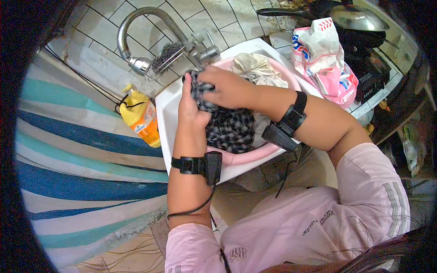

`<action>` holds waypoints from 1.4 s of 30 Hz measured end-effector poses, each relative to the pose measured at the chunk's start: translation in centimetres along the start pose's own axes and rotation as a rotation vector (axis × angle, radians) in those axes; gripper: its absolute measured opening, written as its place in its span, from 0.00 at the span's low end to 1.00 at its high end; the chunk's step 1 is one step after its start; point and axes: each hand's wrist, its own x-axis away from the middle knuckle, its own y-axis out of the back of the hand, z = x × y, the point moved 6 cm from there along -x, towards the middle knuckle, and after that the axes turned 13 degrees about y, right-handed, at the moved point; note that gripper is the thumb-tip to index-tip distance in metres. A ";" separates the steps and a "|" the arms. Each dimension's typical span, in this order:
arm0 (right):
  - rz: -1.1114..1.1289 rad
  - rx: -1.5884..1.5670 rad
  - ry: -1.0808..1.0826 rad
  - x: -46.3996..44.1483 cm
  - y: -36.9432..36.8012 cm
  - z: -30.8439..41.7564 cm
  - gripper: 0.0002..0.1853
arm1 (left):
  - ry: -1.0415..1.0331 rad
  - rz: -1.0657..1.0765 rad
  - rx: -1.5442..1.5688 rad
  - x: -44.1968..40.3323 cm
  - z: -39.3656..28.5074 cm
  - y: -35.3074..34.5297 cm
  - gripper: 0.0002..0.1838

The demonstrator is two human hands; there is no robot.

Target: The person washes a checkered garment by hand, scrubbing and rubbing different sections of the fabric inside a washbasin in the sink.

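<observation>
A black-and-grey checked garment [230, 129] lies bunched in a pink basin [232, 158], with its upper end raised near the basin's far left side. My left hand [192, 109] is closed around that raised end from the left, thumb pointing up. From the right, my right hand [227, 86] grips the same bunched cloth, its fingers curled over it close to the left hand. Cream-white cloth [259, 68] sits in the basin behind my right wrist. Part of the checked garment is hidden under my right hand and forearm.
The basin stands in a white sink [166, 109] below a curved metal faucet [152, 13]. A wire rack [170, 57] holds a scouring pad. A yellow bottle [139, 116] stands left, beside a striped curtain [91, 150]. Right are a pink-and-white detergent bag [325, 68] and pans [355, 18].
</observation>
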 end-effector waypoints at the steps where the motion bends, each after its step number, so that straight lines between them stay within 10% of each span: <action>1: 0.001 -0.001 0.000 -0.1 0.1 0.6 0.15 | 0.000 -0.001 0.001 -0.1 0.0 0.2 0.23; 11: 0.004 -0.032 -0.450 0.8 0.1 -6.8 0.20 | 0.019 -0.002 -0.167 -1.0 1.6 -1.2 0.17; 16: -0.120 0.107 -0.188 -0.4 1.4 0.1 0.19 | -0.096 -0.040 -0.049 -0.2 0.9 -0.2 0.17; 18: 0.212 0.232 0.053 -1.2 0.1 3.7 0.19 | -0.062 -0.001 -0.005 -0.1 0.8 0.4 0.17; 29: -0.139 -0.042 -0.263 1.3 -0.2 -7.1 0.10 | -0.131 -0.097 -0.302 0.8 0.9 -2.8 0.21; 36: -0.040 -0.462 -0.474 0.7 -1.1 -3.8 0.31 | -0.261 -0.098 0.079 -0.6 -1.6 1.7 0.26; 42: -0.051 -0.006 -0.013 -0.3 0.5 1.3 0.28 | -0.158 -0.047 0.129 -0.2 -0.8 1.2 0.31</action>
